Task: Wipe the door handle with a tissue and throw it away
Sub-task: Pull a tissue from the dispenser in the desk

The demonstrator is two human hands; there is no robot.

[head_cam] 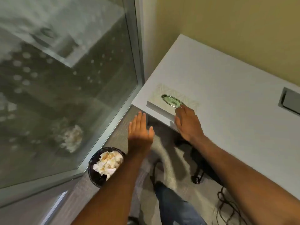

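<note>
Bin at 7 o'clock, full of crumpled tissue. Left hand flat, released, holding nothing. Tissue box on the surface at 1 o'clock; right hand unclenched, fingertips at its slot. Step looks like fetching a tissue. Next: pinch one, pull it out. Door handle not visible.

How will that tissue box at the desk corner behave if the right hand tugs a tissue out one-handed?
The tissue box looks like thin cardboard, so it is probably light and may lift or slide with the pull. It sits close to the desk corner, so a slide could tip it off. The right hand is at its oval opening; the left hand is free to steady it.
</note>
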